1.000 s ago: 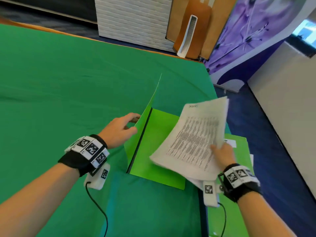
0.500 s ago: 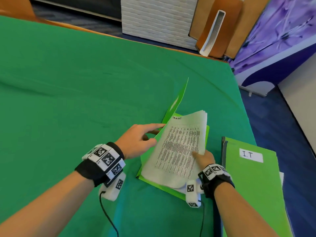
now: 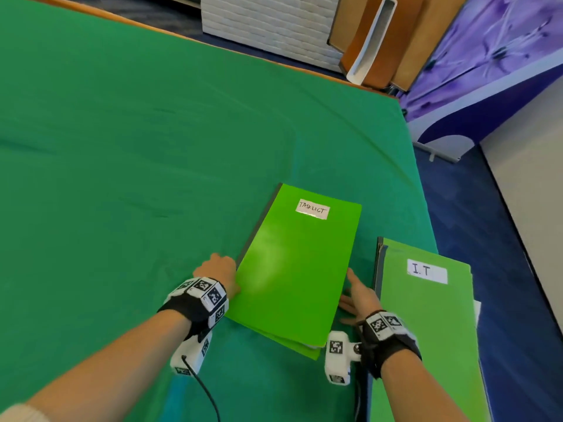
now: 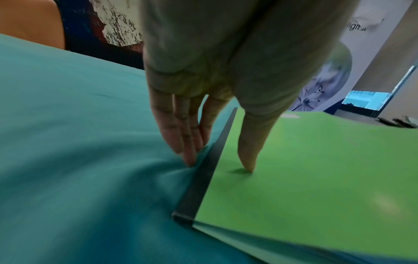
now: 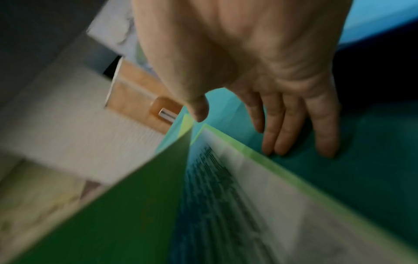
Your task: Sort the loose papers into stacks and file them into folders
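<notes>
A bright green folder [image 3: 298, 269] labelled "TASKLIST" [image 3: 312, 209] lies shut on the green cloth [image 3: 122, 147]. My left hand [image 3: 217, 268] sits at its dark spine. In the left wrist view that hand [image 4: 218, 164] has its thumb pressing the cover [image 4: 316, 178] and straight fingers on the cloth beside the spine. My right hand [image 3: 358, 293] lies open at the folder's right edge. The blurred right wrist view shows this hand [image 5: 237, 132] spread on the cloth. There the cover [image 5: 126, 205] stands slightly raised over printed papers [image 5: 237, 196] inside.
A second green folder [image 3: 426, 330] labelled "I.T" lies at the right, close to the table's right edge, with a white sheet edge [image 3: 476, 312] showing under it. Blue floor lies beyond. Wooden boards [image 3: 380, 41] and a white brick panel [image 3: 268, 22] stand past the far edge.
The printed papers went from my right hand into the folder. My left hand brought the raised cover down shut. My right hand let go and drew back to the folder's right edge.
</notes>
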`<state>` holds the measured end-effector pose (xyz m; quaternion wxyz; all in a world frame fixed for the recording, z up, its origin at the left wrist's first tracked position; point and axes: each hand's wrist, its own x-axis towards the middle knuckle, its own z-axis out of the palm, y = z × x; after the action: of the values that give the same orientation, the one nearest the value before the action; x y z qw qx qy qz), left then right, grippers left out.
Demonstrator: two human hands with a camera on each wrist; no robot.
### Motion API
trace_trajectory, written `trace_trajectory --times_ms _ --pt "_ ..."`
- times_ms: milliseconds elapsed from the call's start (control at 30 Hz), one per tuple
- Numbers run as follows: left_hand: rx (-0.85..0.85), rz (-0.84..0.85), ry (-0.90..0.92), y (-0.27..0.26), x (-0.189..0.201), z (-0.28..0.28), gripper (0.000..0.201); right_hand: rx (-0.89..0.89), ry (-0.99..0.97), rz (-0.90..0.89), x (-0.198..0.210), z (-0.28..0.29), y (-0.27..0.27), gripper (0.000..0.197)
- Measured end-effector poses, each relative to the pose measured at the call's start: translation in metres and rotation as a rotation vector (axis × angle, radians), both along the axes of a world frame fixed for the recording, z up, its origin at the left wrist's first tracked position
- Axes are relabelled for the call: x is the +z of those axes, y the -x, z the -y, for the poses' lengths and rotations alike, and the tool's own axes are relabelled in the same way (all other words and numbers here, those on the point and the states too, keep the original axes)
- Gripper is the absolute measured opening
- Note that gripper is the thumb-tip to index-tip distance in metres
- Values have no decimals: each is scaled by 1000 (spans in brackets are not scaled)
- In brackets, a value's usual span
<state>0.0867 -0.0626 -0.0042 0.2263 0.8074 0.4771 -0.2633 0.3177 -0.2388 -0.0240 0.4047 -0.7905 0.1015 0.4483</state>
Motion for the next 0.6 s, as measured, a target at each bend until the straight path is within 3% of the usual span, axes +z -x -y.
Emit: trace_trajectory --times_ms 233,400,500,600 --pt "15 -48 -60 -9 -16 1 68 123 -43 -75 -9 5 3 60" --pt "21 -46 -37 -7 -8 -4 61 114 -147 146 -9 2 26 14" --pt "-5 -10 31 -6 3 -12 47 114 -244 335 18 0 41 19" --pt "24 133 -53 -14 14 -24 33 95 -341 488 58 8 51 23"
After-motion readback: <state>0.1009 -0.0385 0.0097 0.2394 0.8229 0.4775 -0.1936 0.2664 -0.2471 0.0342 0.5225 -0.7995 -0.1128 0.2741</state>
